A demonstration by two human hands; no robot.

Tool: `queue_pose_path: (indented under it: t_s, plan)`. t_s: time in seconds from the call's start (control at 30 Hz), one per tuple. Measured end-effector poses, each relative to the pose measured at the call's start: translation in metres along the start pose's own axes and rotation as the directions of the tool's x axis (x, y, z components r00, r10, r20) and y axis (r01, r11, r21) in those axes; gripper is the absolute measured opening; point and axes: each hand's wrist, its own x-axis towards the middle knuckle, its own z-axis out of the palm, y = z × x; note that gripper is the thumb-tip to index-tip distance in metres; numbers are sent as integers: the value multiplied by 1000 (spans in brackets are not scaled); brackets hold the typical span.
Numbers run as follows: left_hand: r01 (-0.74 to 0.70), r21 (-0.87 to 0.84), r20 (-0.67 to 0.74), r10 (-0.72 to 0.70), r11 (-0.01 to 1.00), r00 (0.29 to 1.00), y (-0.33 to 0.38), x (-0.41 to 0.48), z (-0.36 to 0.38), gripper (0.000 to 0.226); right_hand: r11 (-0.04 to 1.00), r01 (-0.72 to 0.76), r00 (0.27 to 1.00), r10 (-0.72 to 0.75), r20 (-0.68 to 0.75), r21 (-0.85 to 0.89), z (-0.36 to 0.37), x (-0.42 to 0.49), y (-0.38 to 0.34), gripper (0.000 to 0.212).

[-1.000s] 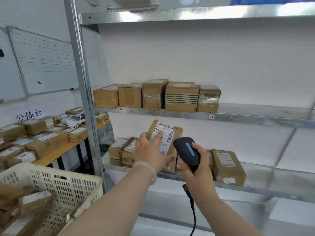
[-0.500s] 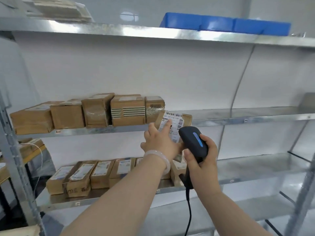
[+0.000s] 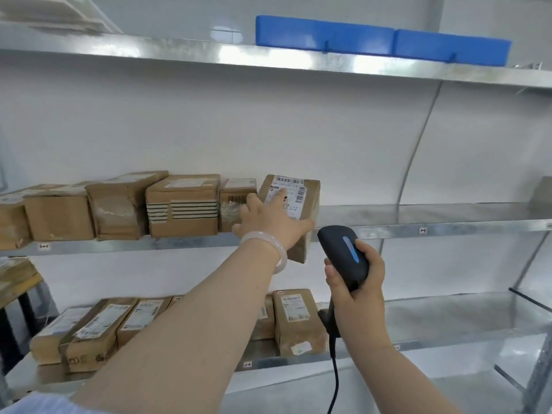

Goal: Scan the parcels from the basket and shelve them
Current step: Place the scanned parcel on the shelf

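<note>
The left hand (image 3: 268,224) clamps the brown taped cardboard parcel (image 3: 310,201) between its forefinger, laid across the white barcode label (image 3: 291,189), and its thumb beneath. The parcel is tilted at the front edge of the grey metal shelf (image 3: 418,218). The label's digits are too blurred to read. The right hand (image 3: 363,294) has its fingers wrapped round the black handheld scanner (image 3: 343,252), just below that thumb.

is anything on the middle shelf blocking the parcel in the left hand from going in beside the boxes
Nothing visible. The left hand holds the parcel at the front edge of the middle shelf, just right of the small box ending the row; the shelf beyond it is bare.
</note>
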Motion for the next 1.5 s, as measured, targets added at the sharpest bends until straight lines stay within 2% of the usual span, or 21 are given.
queue_pose_path:
  t_s: [0.1, 0.27, 0.37, 0.43, 0.6, 0.67, 0.77, 0.93, 1.03, 1.1, 1.17, 1.3, 1.5]
  plan:
    - [55, 54, -17, -54, 997, 998, 18, 23, 0, 89, 1000, -10, 999, 9, 42, 23, -14, 27, 14, 61]
    - [141, 226, 39, -154, 964, 987, 35, 51, 17, 86, 999, -13, 991, 7, 137, 40, -31, 61, 31, 62]
    - [206, 208, 6, -212, 956, 977, 38, 60, 31, 84, 998, -24, 986, 13, 165, 63, -40, 74, 45, 62]
    - [225, 173, -8, -227, 959, 974, 42, 66, 34, 93, 997, -45, 980, 31, 197, 67, -44, 78, 54, 62]
    - [274, 94, 131, -285, 957, 949, 48, 85, 40, 115, 995, -69, 963, 46, 264, 76, -55, 88, 78, 65]
    - [252, 136, 159, -272, 958, 949, 46, 91, 40, 115, 993, -82, 958, 55, 283, 83, -56, 93, 87, 65]
    - [186, 146, 89, -200, 972, 976, 41, 92, 42, 107, 993, -80, 957, 51, 287, 89, -56, 99, 98, 63]
    - [144, 192, -211, -103, 971, 972, 40, 79, 63, 91, 991, -92, 950, 57, 309, 100, -53, 104, 107, 64]
    - [19, 150, -395, 43, 988, 918, 31, 61, 96, 76, 992, -83, 948, 48, 313, 98, -51, 104, 109, 63]
    - [-69, 165, -460, 139, 984, 877, 21, 43, 123, 69, 992, -80, 947, 46, 317, 96, -49, 103, 111, 62]
    - [-88, 232, -463, 190, 969, 866, 9, 30, 147, 68, 992, -87, 946, 53, 321, 93, -48, 103, 111, 61]
    - [-58, 297, -395, 178, 953, 901, -4, 30, 159, 71, 992, -86, 945, 54, 324, 88, -46, 102, 112, 59]
    - [61, 386, -272, 50, 921, 961, 1, 52, 149, 73, 992, -106, 936, 76, 344, 70, -42, 102, 112, 60]
